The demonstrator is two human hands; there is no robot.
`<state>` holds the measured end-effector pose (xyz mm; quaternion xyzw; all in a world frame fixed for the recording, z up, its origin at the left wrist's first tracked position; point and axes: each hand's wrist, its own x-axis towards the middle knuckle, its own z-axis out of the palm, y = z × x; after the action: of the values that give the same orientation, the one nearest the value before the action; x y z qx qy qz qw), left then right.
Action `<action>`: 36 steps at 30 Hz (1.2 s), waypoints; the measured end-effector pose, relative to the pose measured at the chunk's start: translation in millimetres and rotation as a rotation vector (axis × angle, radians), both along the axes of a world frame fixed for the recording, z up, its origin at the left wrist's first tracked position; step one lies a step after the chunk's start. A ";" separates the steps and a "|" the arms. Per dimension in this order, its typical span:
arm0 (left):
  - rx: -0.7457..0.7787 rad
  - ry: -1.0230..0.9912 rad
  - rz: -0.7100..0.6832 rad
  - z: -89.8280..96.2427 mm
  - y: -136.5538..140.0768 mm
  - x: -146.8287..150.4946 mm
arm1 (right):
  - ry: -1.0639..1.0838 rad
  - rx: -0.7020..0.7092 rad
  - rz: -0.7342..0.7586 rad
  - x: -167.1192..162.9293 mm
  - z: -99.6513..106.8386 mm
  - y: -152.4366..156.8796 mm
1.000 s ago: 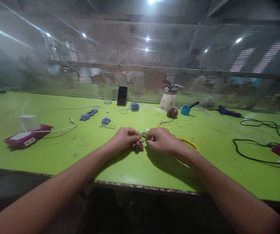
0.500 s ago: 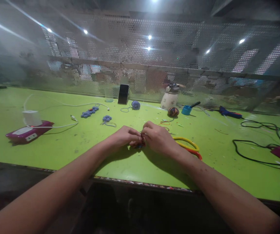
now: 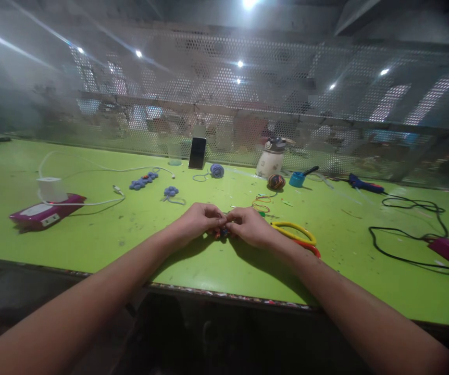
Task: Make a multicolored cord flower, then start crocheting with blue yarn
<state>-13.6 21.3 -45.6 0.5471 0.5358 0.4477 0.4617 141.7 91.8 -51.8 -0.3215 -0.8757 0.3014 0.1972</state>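
My left hand (image 3: 201, 223) and my right hand (image 3: 251, 228) meet over the table, fingers closed in a pinch. Between their fingertips is a small multicoloured yarn piece (image 3: 222, 234), dark blue and orange-red, partly hidden by the fingers. Loose orange yarn (image 3: 261, 202) trails behind my right hand toward a variegated yarn ball (image 3: 276, 182). A thin tool with a green part (image 3: 262, 214) lies just beyond the right hand's knuckles, partly covered. Close by my right wrist rest scissors with yellow and orange handles (image 3: 295, 228), their blades hidden.
Purple crocheted pieces (image 3: 144, 180) and a purple yarn ball (image 3: 217, 171) lie further back. A phone (image 3: 197, 153), a pale jug (image 3: 270, 160) and a blue pot (image 3: 297, 179) stand behind. Power strips (image 3: 48, 212) with cables flank both sides; a glue gun (image 3: 365, 184) lies right.
My right hand has lowered and flattened, its fingertips now beside the left's. More of the yarn piece and the green tool shows. The view has shifted slightly.
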 end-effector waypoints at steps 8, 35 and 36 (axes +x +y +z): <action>-0.032 -0.068 0.017 -6.5 4.2 -4.6 | -0.016 0.298 -0.050 4.3 9.7 -5.2; 0.607 0.868 0.197 -22.2 9.3 5.6 | 0.046 -0.223 -0.071 -7.0 0.2 0.1; 0.603 0.858 0.206 -22.5 9.9 5.4 | 0.047 -0.240 -0.055 -6.3 1.1 -0.2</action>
<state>-8.3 31.2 -68.1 0.7339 0.5750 0.3610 -0.0231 135.3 91.6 -50.7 -0.3594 -0.8193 0.4063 0.1860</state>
